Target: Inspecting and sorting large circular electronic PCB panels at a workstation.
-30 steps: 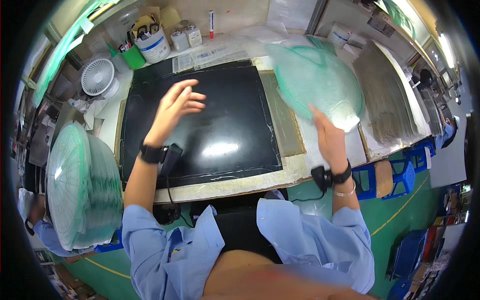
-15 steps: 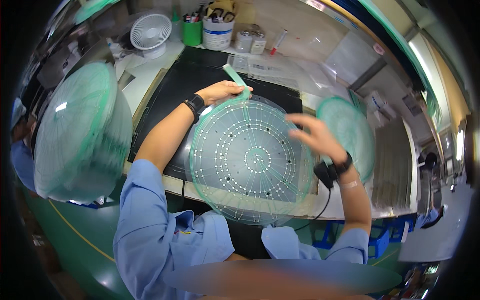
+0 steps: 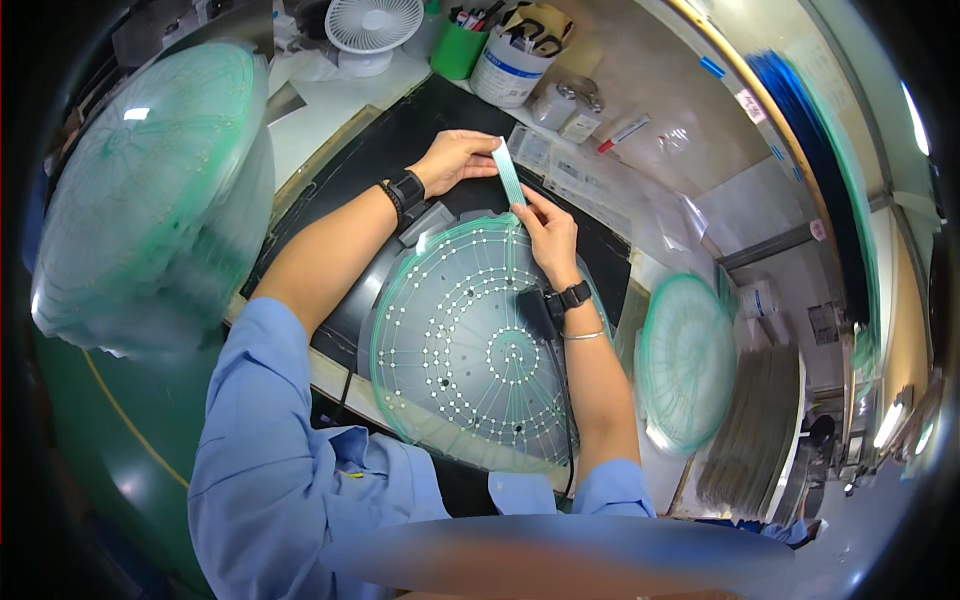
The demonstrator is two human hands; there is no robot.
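Note:
A round translucent flexible circuit sheet point(image 3: 470, 335), printed with green lines and rings of white dots, lies in front of me. From its far edge a narrow green-and-white ribbon tail point(image 3: 509, 172) sticks out. My left hand point(image 3: 455, 162) is closed in a pinch on the upper end of the tail, fingertips at its left edge. Lower down, my right hand point(image 3: 549, 232) pinches the tail close to where it joins the sheet. A black watch and a cable-fed black piece on the right wrist cover part of the sheet's right side.
A black mat point(image 3: 330, 210) lies under the sheet. To the left rises a tall stack of similar round sheets point(image 3: 150, 180); another pile point(image 3: 685, 365) stands on the right beside grey stacked sheets point(image 3: 750, 430). A small white fan point(image 3: 374, 25), green cup point(image 3: 457, 52) and white tub point(image 3: 507, 70) line the back.
My right hand has come from above the sheet's right side to the tail's base and closed there. The left hand has shifted from the tail's base toward its tip. The view has turned.

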